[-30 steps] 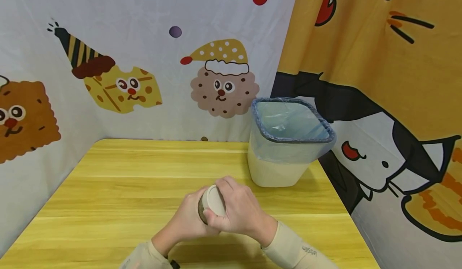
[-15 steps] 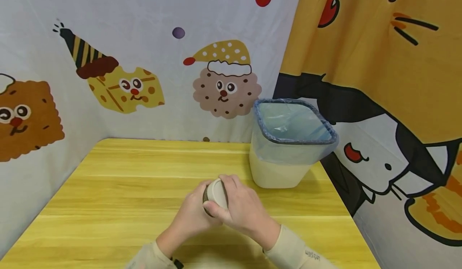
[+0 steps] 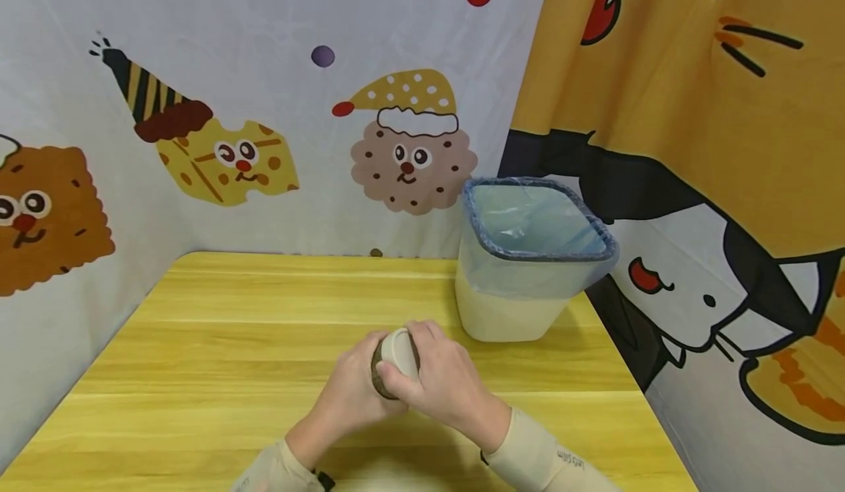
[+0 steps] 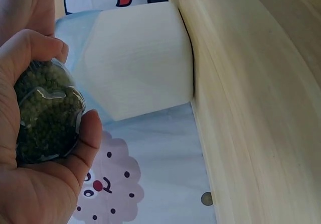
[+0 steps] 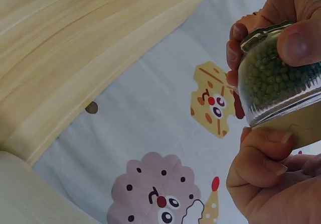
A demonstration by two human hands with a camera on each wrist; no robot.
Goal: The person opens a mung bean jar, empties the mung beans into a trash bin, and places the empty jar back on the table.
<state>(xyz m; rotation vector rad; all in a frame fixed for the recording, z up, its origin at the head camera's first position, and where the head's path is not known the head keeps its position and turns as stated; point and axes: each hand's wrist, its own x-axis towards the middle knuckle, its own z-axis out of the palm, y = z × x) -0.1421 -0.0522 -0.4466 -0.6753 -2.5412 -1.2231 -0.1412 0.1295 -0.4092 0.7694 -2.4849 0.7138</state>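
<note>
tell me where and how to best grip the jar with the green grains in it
Probably round the glass body of the jar, coming from the left. The body is rounded, which suits a wrapping grip, and the left hand holds it that way. The jar is tilted, and the right hand grips the lid, so that end is taken.

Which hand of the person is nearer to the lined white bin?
Right. The right hand, holding the pale lid, is in front of the lined white bin and slightly to its left. The left hand, around the clear jar, is farther left.
</note>
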